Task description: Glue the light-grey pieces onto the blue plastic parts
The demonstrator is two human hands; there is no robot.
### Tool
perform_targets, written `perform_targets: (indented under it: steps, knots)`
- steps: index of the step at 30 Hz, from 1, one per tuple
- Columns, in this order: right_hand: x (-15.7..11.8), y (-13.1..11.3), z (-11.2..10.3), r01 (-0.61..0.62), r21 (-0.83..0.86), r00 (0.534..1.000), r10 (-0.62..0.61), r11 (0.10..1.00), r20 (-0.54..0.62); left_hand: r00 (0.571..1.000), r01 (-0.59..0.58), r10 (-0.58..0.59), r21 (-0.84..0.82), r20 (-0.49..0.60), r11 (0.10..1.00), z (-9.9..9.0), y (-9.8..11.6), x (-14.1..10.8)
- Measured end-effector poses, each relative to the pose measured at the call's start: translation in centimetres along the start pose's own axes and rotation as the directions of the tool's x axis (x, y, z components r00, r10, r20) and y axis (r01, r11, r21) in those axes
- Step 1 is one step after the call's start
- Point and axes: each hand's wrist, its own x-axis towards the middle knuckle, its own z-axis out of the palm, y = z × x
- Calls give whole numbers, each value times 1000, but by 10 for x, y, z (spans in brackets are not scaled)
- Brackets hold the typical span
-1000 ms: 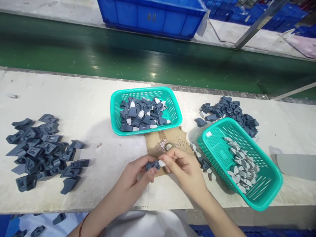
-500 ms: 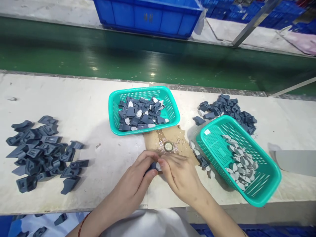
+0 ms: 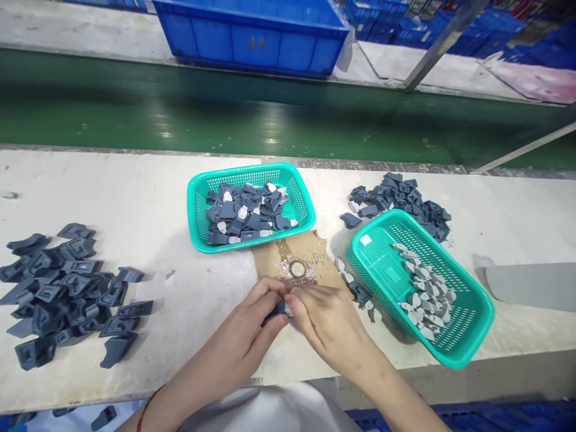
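Observation:
Near the table's front edge, my left hand [image 3: 252, 327] is closed around a dark grey plastic piece [image 3: 275, 311], mostly hidden by the fingers. My right hand [image 3: 328, 321] touches it from the right, its thumb and fingers pinching a small light grey piece [image 3: 288, 309] at the dark piece's end. Just beyond the hands, a round metallic disc [image 3: 297, 269] lies on a brown board [image 3: 265, 264]. A green basket [image 3: 194, 225] of dark pieces, some with light tips, stands behind. Another green basket [image 3: 472, 336] at the right holds light grey pieces.
Dark pieces [image 3: 72, 288] are heaped at the left of the white table [image 3: 180, 336]. Another dark heap [image 3: 405, 201] lies behind the right basket. A green strip [image 3: 135, 114] runs beyond the table, with a blue crate [image 3: 252, 42] past it. A metal post [image 3: 441, 48] slants at the upper right.
The view has shifted slightly, so the table items appear further left. My hands remain together around the pieces, with the fingers slightly closer in.

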Motion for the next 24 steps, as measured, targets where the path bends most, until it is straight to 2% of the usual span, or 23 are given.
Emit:
perform_targets:
  steps: [4,6,7,9,12,15,18,21,24]
  knots:
    - [-8,0,-17,-87,201,996,91,976,-7,1000,-9,6,107,27,994,-6,4,3]
    - [-20,8,-35,-166,237,981,184,957,-56,1000,-11,16,223,-18,975,-15,10,5]
    - [-29,15,-45,-221,205,963,247,953,-108,998,-15,33,293,-57,956,-22,13,6]
    - [-53,34,-65,-405,42,889,404,913,-214,982,-35,113,441,-152,897,-38,20,13]
    - [-91,72,-83,-584,-192,806,535,789,-254,930,-31,262,654,-258,756,-63,29,33]
    - [-114,105,-84,-626,-275,779,599,729,-185,899,13,327,763,-293,647,-80,32,57]
    - [-118,118,-79,-638,-287,766,626,714,-145,909,18,329,813,-256,582,-87,27,71]
    - [-115,119,-77,-656,-270,753,638,705,-162,920,71,285,830,-269,553,-93,18,64]
    - [-114,120,-78,-664,-263,747,628,700,-217,877,157,310,830,-367,536,-109,12,37]
